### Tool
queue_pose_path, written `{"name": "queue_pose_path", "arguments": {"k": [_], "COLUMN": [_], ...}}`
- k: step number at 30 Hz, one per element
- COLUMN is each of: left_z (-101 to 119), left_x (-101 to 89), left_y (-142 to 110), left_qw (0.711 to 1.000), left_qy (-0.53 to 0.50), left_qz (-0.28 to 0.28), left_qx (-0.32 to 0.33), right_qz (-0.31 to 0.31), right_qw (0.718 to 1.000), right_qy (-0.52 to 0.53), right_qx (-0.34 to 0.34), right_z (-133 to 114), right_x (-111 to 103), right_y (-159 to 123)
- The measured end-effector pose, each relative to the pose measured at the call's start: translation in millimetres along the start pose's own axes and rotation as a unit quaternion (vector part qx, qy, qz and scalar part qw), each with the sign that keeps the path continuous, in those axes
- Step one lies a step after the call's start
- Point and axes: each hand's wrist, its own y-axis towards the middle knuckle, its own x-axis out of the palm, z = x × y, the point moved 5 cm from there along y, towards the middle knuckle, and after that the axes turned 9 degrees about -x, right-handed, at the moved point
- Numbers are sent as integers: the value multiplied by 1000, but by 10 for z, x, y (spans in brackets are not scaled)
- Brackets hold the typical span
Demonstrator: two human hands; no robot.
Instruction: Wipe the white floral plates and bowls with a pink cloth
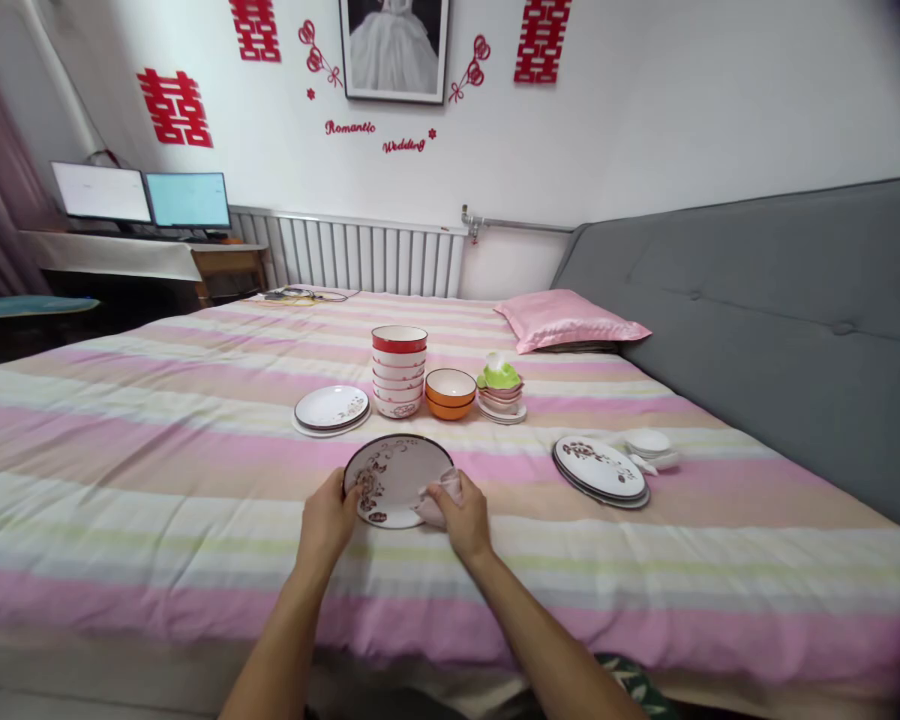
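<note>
A white oval plate with a dark rim and brown flower pattern is held up over the bed, tilted toward me. My left hand grips its left edge, thumb on the face. At the right edge, my right hand pinches a pale pinkish cloth against the plate. Just beyond stand a stack of bowls with a red one on top, two orange bowls and a pair of stacked plates. More flowered oval plates lie stacked to the right.
Small dishes topped by a green one stand beside the orange bowls. White spoons or small dishes lie near the right plates. A pink pillow rests against the grey headboard. Striped bedding covers the bed.
</note>
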Motion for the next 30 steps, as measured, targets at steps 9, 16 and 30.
{"name": "queue_pose_path", "arguments": {"k": [9, 16, 30], "left_z": [85, 526, 362], "left_x": [418, 227, 86], "left_y": [-147, -315, -180], "left_qw": [989, 974, 983], "left_qy": [-87, -124, -146], "left_qz": [-112, -57, -33], "left_qx": [29, 180, 110], "right_qz": [-11, -72, -87], "right_qw": [987, 952, 990], "right_qy": [-71, -150, 14], "right_qx": [-145, -258, -112], "right_z": [-533, -750, -535], "right_x": [-603, -496, -203], "right_y": [482, 373, 335]}}
